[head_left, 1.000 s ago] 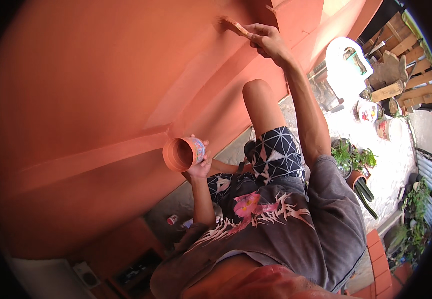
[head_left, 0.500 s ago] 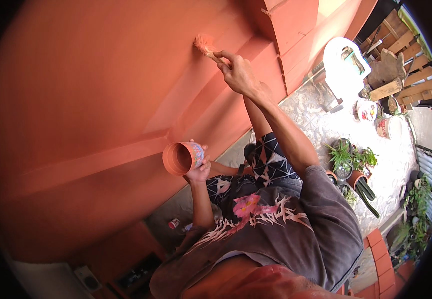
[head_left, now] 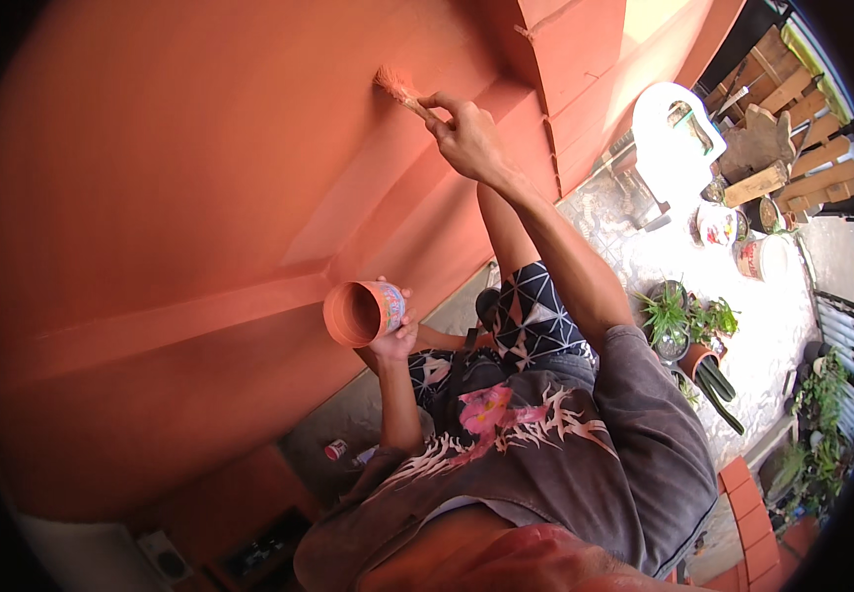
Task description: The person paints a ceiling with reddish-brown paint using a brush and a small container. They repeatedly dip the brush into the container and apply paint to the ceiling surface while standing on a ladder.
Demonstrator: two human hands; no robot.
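My right hand [head_left: 470,136] is closed around the handle of a paintbrush [head_left: 399,91], reaching far out in front of me. Orange paint covers the bristles, which touch or nearly touch the orange wall [head_left: 200,178]. Lower and to the left, my left hand [head_left: 394,331] grips an orange-coated tub [head_left: 352,314] with a colourful printed label on its side. The tub is tilted with its mouth toward the wall; its inside is coated orange, and how much paint it holds cannot be seen.
A ledge [head_left: 180,321] runs along the wall. To the right stand a white plastic chair [head_left: 672,148], potted plants [head_left: 671,316], a white bucket [head_left: 762,259] and piled wood [head_left: 767,148]. A small red-and-white cup [head_left: 335,450] lies on the floor at lower left.
My right hand and the brush have moved slightly left along the wall. The left hand holds the tub in nearly the same place.
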